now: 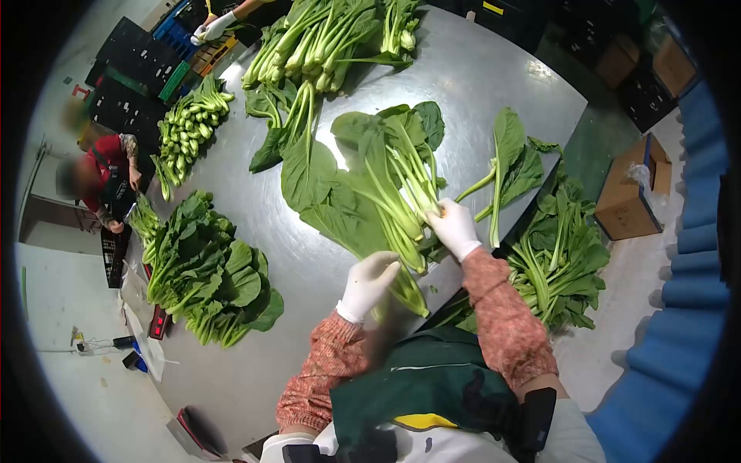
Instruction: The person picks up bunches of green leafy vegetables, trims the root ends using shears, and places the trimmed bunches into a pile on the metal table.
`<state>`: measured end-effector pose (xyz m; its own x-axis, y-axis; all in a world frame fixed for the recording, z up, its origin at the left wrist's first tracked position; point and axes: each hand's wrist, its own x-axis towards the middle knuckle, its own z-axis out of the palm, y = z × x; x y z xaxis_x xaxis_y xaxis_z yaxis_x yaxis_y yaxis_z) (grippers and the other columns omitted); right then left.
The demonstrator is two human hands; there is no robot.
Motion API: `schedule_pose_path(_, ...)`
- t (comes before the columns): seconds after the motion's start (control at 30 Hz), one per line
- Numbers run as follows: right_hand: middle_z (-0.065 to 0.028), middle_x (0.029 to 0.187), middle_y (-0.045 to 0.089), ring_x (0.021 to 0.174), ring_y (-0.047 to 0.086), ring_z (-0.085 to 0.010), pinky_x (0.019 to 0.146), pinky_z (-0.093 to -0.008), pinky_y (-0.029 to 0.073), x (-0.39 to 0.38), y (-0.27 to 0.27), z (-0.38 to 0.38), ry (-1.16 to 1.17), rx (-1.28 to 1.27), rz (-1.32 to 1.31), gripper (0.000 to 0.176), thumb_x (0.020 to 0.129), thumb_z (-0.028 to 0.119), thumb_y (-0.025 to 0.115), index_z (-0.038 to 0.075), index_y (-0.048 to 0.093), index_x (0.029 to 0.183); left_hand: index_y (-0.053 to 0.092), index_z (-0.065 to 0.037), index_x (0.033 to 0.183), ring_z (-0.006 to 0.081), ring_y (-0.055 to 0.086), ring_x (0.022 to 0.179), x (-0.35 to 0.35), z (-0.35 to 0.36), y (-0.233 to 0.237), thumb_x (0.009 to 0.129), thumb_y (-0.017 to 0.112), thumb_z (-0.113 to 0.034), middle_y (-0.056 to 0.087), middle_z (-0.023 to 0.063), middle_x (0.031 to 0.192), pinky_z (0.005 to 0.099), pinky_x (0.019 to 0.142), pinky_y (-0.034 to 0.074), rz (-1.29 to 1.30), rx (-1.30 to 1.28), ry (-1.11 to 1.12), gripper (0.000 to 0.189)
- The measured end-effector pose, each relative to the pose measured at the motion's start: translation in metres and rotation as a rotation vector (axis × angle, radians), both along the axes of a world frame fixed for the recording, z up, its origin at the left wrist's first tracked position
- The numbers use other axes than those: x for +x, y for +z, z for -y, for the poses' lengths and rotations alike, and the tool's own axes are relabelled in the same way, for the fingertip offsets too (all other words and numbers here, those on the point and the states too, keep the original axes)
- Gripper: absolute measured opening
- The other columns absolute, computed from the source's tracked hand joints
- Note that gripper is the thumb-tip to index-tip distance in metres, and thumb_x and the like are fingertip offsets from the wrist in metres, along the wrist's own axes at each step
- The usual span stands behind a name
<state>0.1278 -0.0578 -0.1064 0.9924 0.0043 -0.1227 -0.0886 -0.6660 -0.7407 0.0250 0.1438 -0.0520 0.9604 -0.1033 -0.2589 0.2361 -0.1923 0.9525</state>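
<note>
In front of me lies a loose bunch of choy sum (401,193), with broad leaves pointing away and pale stalks towards me. My right hand (453,226), in a white glove, is closed on stalks at the bunch's right side. My left hand (369,285), also in a white glove, is beside the stalk ends on the left. Its fingers are loosely bent, with thumb and fingertips slightly apart, and nothing shows between them. Part of the leaves left of the bunch is blurred. A few separate leafy stalks (505,166) lie right of my right hand.
The metal table (301,339) carries a large heap of greens (324,46) at the back, a stalk pile (189,127) and a leafy pile (204,270) on the left. More greens (556,255) sit below its right edge, near a cardboard box (633,189). Co-workers (108,174) stand beyond.
</note>
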Motion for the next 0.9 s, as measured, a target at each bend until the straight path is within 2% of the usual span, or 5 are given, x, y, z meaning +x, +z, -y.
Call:
schedule_pose_path(0.1, -0.0024, 0.081, 0.066, 0.071, 0.059, -0.0071, 0.065, -0.0216, 0.047, -0.016, 0.044, 0.022, -0.084, 0.668, -0.197, 0.016, 0.088, 0.008, 0.064, -0.004, 0.061, 0.099, 0.059, 0.005, 0.113, 0.0076, 0.058, 0.08, 0.016, 0.001, 0.004, 0.09, 0.062, -0.01, 0.066, 0.0047, 0.095, 0.0211, 0.072, 0.048, -0.129, -0.135, 0.039, 0.027)
schedule_pose_path(0.27, -0.0083, 0.094, 0.064, 0.086, 0.059, -0.0137, 0.077, -0.0245, 0.047, -0.053, 0.105, 0.032, 0.21, 0.409, 0.084, 0.032, 0.089, 0.011, 0.065, -0.008, 0.056, 0.114, 0.058, 0.002, 0.113, 0.0082, 0.059, 0.078, 0.046, 0.045, 0.047, 0.087, 0.068, -0.014, 0.065, 0.0069, 0.097, 0.0226, 0.066, 0.048, -0.131, -0.424, 0.041, 0.033)
schedule_pose_path(0.43, -0.0058, 0.074, 0.064, 0.04, 0.04, -0.0037, 0.04, -0.021, 0.032, -0.062, 0.109, 0.049, -0.278, 1.029, -0.055, 0.021, 0.093, 0.016, 0.06, -0.004, 0.059, 0.101, 0.059, -0.002, 0.106, 0.0144, 0.061, 0.079, 0.054, 0.063, 0.054, 0.088, 0.066, -0.017, 0.064, 0.0056, 0.095, 0.0266, 0.063, 0.047, -0.204, -0.955, 0.27, 0.024)
schedule_pose_path(0.57, -0.0166, 0.066, 0.064, 0.061, 0.064, -0.0337, 0.055, -0.0385, 0.048, -0.049, 0.03, 0.085, -0.065, -0.028, 0.042, 0.028, 0.086, 0.028, 0.065, 0.0, 0.063, 0.084, 0.06, -0.002, 0.11, 0.0193, 0.062, 0.095, 0.049, 0.06, 0.06, 0.09, 0.064, -0.014, 0.065, 0.0107, 0.105, 0.0302, 0.072, 0.051, -0.272, -1.193, 0.318, 0.024)
schedule_pose_path(0.9, -0.0167, 0.068, 0.062, 0.065, 0.063, -0.0354, 0.057, -0.044, 0.049, -0.083, 0.105, 0.023, -0.088, 0.097, 0.431, 0.039, 0.076, 0.003, 0.06, 0.006, 0.057, 0.114, 0.058, -0.003, 0.113, 0.0204, 0.062, 0.101, 0.02, 0.094, 0.069, 0.091, 0.062, -0.01, 0.065, 0.0095, 0.111, 0.0358, 0.082, 0.053, -0.234, -1.22, 0.305, 0.024)
